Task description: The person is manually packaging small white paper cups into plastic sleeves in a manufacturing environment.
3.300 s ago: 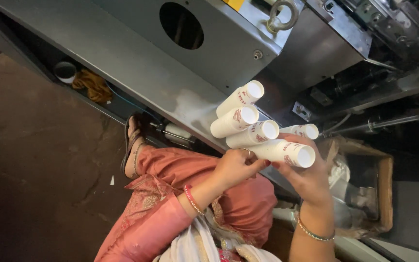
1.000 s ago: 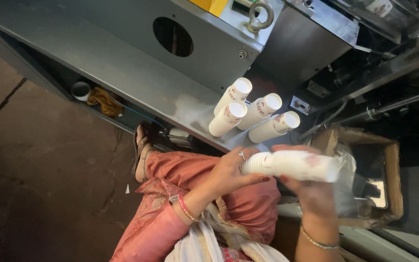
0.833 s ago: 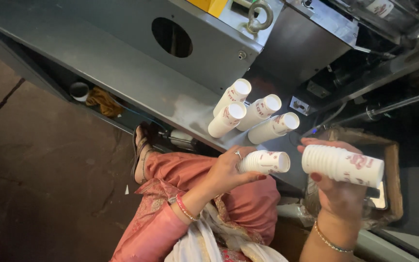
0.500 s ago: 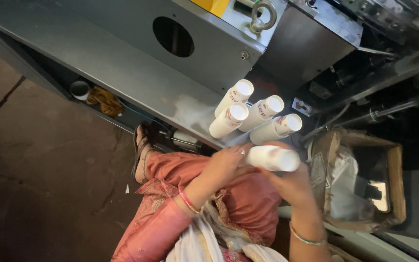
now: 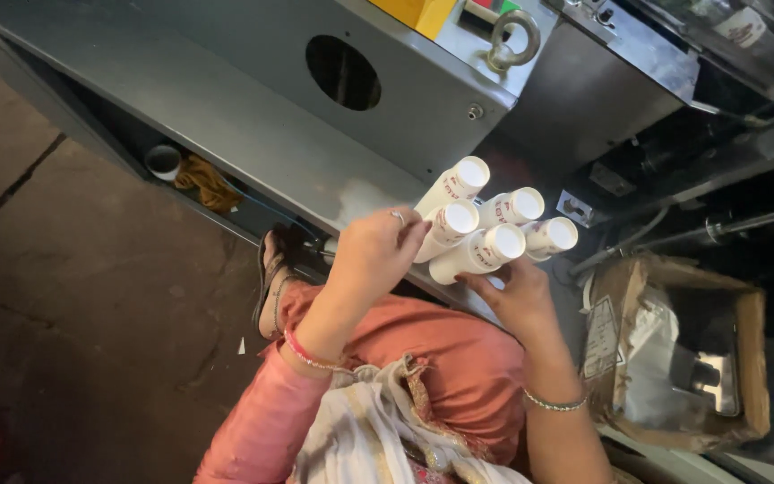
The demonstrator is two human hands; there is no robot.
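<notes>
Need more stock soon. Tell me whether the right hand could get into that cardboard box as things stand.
Probably not right away. The right hand is under the white tubes, propping the bunch together with the left hand. The cardboard box sits just beside it, open on top, nothing between them, so once freed it looks reachable.

Grey machine (image 5: 253,116) behind tubes (image 5: 485,220), cardboard box (image 5: 674,358) right, floor (image 5: 64,296) open left

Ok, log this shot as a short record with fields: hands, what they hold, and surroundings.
left hand: left hand, ring on one finger, resting on the tube cluster
right hand: right hand, under the cluster, supporting it
held: five white tubes with white caps, bundled together
behind: grey metal machine with a round hole
right side: open cardboard box lined with plastic
below: stone floor
</notes>
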